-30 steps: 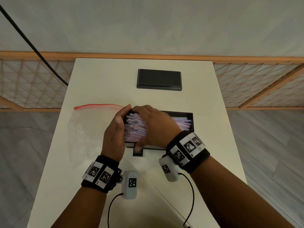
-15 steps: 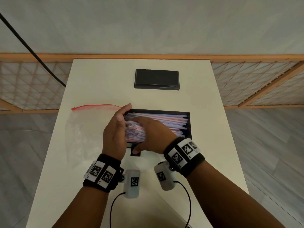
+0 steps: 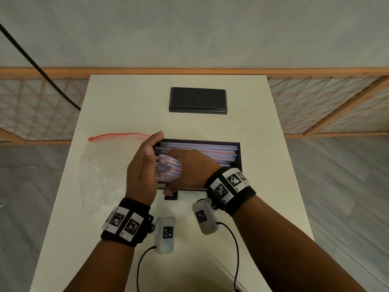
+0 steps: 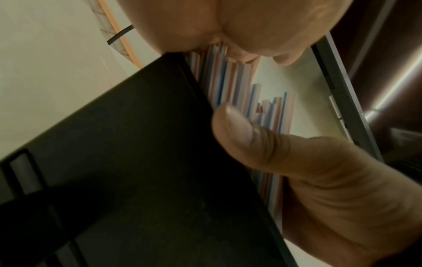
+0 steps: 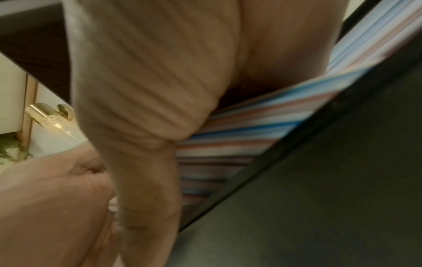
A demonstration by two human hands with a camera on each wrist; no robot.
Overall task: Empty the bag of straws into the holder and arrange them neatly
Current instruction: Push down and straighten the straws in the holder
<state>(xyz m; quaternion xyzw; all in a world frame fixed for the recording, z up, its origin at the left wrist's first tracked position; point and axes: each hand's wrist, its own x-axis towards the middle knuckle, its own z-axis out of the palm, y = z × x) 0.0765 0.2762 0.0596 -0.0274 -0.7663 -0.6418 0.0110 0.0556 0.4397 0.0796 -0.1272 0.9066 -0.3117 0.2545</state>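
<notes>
The black holder (image 3: 239, 157) sits mid-table, filled with red, blue and white striped straws (image 3: 210, 152) lying lengthwise. My left hand (image 3: 145, 165) stands upright at the holder's left end, its flat palm against the straw ends (image 3: 168, 168), which sit raised there. My right hand (image 3: 189, 165) curls over the near bundle, with its thumb down on the holder's front wall. The left wrist view shows my thumb (image 4: 239, 126) beside the straws (image 4: 228, 81) at the holder's edge (image 4: 137, 144). In the right wrist view, my palm covers the straws (image 5: 251, 126). The clear bag (image 3: 101, 165) lies flat to the left.
A black lid (image 3: 197, 100) lies farther back on the white table (image 3: 263, 207). The bag's red zip (image 3: 120, 135) points away from me. A low wooden lattice rail (image 3: 315, 106) runs behind the table, and a black cable (image 3: 37, 68) hangs at the far left.
My right hand has slid toward the holder's near side, uncovering the straws along the far wall. My left hand has stayed at the left end.
</notes>
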